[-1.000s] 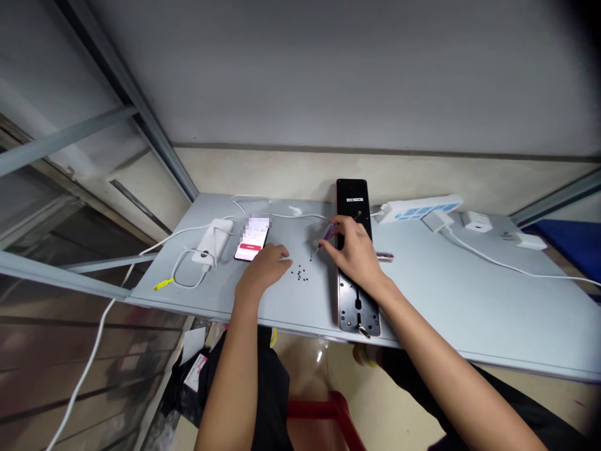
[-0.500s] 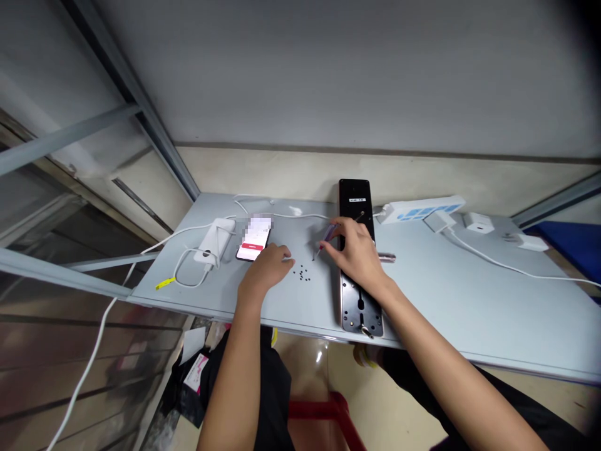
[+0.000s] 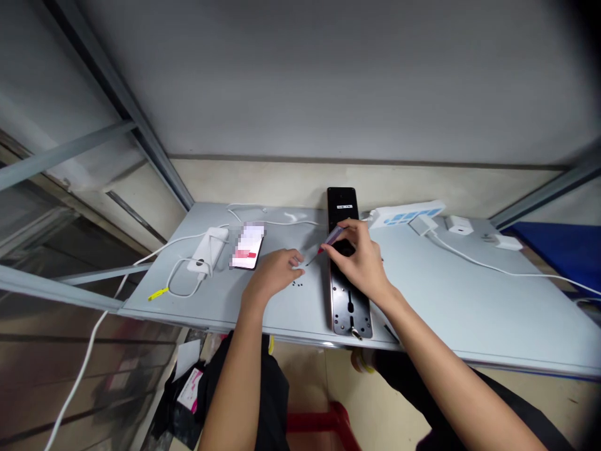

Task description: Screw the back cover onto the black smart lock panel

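Observation:
My right hand [image 3: 361, 260] grips a small screwdriver [image 3: 334, 235] with a clear purple handle and a red collar, its thin shaft slanting down to the left. My left hand [image 3: 277, 270] is beside the screwdriver's tip, thumb and fingers apart, with nothing visible between them. Just under those fingers lie several tiny dark screws [image 3: 297, 284], partly hidden by the hand. Beneath my right hand is a long black panel, like a door lock's back [image 3: 345, 304], with slots and holes; its middle is covered by the hand.
A phone [image 3: 248, 245] with its screen lit and a white power bank [image 3: 209, 249] with a cable lie on the left of the grey table [image 3: 446, 313]. White chargers [image 3: 459, 225] and a white-and-blue box [image 3: 408, 213] are at the back right. A red stool [image 3: 323, 421] stands below.
My left hand has moved right, over part of the screws and close to the screwdriver's tip. The screwdriver has shifted slightly left and tilts flatter. The camera view has shifted too.

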Demonstrator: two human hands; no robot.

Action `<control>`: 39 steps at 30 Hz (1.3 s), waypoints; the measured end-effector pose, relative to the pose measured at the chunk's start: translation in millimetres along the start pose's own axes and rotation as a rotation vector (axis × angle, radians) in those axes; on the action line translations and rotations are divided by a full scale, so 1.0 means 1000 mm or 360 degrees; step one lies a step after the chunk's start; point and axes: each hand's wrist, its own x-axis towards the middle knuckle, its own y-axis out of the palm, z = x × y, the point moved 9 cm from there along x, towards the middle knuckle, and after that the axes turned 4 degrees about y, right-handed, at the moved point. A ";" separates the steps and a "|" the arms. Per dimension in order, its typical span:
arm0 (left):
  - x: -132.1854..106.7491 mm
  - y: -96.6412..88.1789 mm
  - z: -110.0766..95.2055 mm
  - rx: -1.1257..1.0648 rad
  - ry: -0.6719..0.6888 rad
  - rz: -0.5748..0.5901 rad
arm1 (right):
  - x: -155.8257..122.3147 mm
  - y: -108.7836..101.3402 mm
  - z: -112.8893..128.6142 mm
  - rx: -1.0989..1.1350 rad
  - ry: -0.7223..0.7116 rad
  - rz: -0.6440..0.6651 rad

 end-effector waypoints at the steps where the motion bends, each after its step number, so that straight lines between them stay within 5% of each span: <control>1: 0.001 0.002 -0.005 -0.0023 0.0047 0.0002 | -0.001 -0.006 0.002 0.0010 0.0009 -0.0026; 10: 0.008 0.016 -0.033 -0.0251 0.0193 0.0029 | -0.003 -0.042 0.007 0.0021 0.0075 -0.0128; 29: 0.010 0.021 -0.056 -0.0576 0.0315 0.0016 | -0.008 -0.069 0.006 0.0202 0.0077 -0.0285; 39: 0.010 0.019 -0.068 -0.0842 0.0302 -0.0146 | -0.016 -0.078 -0.009 0.0783 0.0277 -0.0334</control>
